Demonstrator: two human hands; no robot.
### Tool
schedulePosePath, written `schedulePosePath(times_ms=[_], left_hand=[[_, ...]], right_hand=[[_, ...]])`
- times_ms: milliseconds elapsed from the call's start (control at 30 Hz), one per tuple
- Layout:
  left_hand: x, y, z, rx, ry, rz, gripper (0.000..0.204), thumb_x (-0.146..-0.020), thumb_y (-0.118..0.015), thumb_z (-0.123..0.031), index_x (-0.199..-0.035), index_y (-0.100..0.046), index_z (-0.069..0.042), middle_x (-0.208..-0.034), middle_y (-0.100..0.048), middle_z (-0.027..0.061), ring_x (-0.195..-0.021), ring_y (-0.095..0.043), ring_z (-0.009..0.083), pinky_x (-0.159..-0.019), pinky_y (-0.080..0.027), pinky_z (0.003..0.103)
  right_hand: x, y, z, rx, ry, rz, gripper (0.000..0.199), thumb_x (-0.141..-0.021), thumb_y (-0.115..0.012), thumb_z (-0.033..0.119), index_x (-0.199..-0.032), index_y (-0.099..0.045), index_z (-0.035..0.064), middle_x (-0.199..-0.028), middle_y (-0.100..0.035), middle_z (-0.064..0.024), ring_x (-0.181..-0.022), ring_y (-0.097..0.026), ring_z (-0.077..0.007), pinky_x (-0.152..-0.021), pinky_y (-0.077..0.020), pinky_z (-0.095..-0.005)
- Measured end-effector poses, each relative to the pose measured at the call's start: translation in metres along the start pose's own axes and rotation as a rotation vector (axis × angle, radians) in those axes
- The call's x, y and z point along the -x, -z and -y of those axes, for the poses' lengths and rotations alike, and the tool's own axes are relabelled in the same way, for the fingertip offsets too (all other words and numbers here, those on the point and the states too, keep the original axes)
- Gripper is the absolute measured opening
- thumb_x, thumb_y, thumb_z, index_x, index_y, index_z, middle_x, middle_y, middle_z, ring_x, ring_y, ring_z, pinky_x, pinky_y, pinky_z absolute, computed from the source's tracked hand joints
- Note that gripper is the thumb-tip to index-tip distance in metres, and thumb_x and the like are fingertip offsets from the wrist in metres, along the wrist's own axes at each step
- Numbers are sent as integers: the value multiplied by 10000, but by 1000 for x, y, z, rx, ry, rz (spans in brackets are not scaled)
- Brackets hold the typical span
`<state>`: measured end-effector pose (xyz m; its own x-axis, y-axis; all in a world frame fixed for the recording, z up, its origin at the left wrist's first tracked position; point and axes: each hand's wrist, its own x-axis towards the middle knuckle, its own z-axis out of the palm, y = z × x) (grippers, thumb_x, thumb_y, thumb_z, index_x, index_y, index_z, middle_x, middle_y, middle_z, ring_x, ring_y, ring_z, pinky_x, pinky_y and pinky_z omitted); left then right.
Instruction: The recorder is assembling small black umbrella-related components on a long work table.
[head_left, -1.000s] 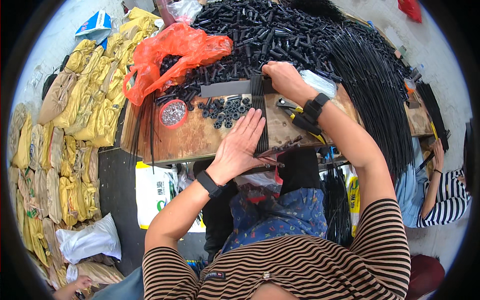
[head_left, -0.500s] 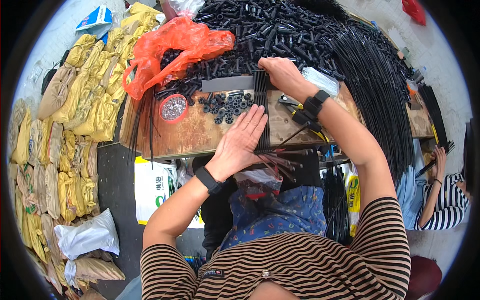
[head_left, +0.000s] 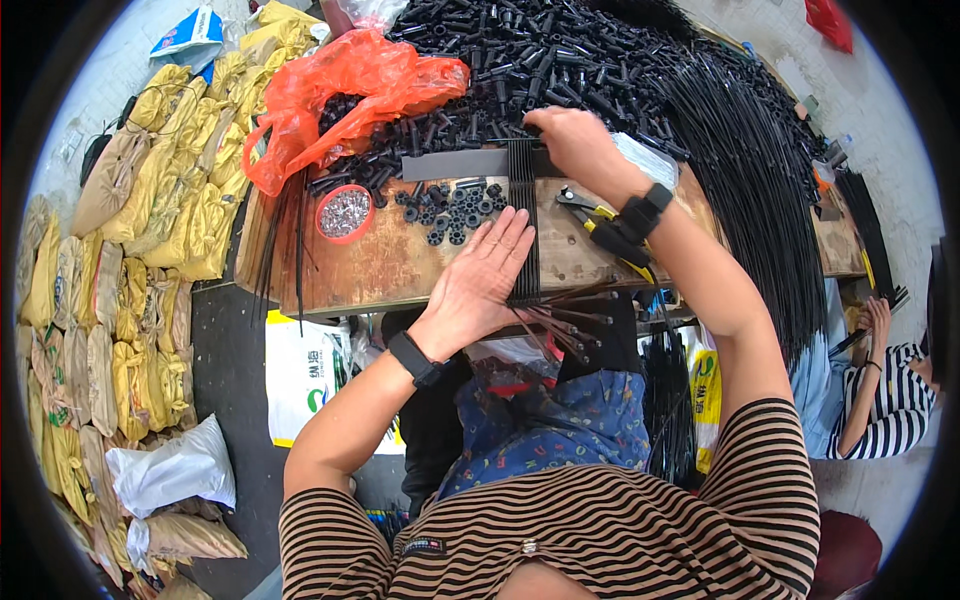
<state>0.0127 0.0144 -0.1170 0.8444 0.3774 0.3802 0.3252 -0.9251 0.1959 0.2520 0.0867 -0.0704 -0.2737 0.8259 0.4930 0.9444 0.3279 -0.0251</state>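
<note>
My left hand [head_left: 480,272] lies flat with fingers stretched out, its fingertips against a row of thin black rods [head_left: 523,190]. The rods run side by side across the wooden table [head_left: 340,275], and their near ends [head_left: 568,318] fan out past its front edge. At the far ends of the rods is my right hand [head_left: 575,147], its fingers pinched together in front of the black pile. What they hold, if anything, is too small to make out. Small black ring-shaped parts [head_left: 457,212] are scattered left of the rods, before a flat grey strip [head_left: 450,165].
A pink-rimmed bowl [head_left: 346,214] holds small shiny pieces. Yellow-and-black pliers [head_left: 606,232] lie under my right forearm. Black tubular parts [head_left: 560,60] heap up behind, beside an orange-red bag [head_left: 365,85]. Long black rods [head_left: 745,200] hang at right; another person's hand [head_left: 877,318] is beyond.
My right hand has shifted slightly right and away from the rods' far ends. A loose black rod slanting beneath my right forearm no longer shows. My left hand stays in place.
</note>
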Motion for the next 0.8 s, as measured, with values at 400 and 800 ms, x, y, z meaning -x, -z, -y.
schedulePosePath(times_ms=[400, 800], left_hand=[[-4, 6, -7, 71, 13, -7, 862, -701, -708, -548, -1358, -432, -64, -1462, -328, 182, -1384, -254, 346, -1133, -227, 449], [2, 9, -12, 127, -17, -17, 862, -692, -746, -481, -1362, -425, -44, -1468, -319, 197, -1381, -266, 366, -1116, -255, 454]], right_hand=[[65, 57, -83, 52, -392, 237, 136, -765, -576, 131, -739, -687, 56, -757, -667, -170, -744, -651, -346, -708, -528, -419], [37, 43, -27, -97, -26, -55, 118, -816, -584, 84, -885, -648, 13, -857, -664, -146, -796, -638, -334, -712, -510, -404]])
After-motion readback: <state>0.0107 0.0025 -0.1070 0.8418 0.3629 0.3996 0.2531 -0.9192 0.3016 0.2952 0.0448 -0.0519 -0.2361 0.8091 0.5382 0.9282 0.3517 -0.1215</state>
